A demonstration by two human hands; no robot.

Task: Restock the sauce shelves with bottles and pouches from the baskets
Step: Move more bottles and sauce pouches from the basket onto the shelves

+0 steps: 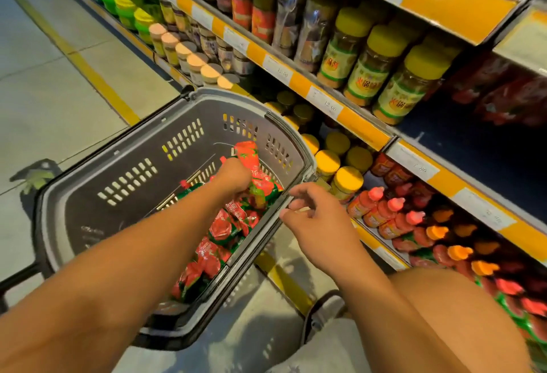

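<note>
At centre frame, the left hand (235, 177) is reaching into the grey perforated plastic basket (148, 147), its fingers closing on 1 red-and-green tomato sauce pouch (247, 155) from the pile, presumably for shelving. The right hand (319, 216) is hovering loosely open, holding nothing, beside the basket rim, near the red squeeze bottles (381, 210) at lower right.

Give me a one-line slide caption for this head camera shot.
Left hand grips a red pouch in the grey basket; right hand hovers open by the sauce shelves.
</note>
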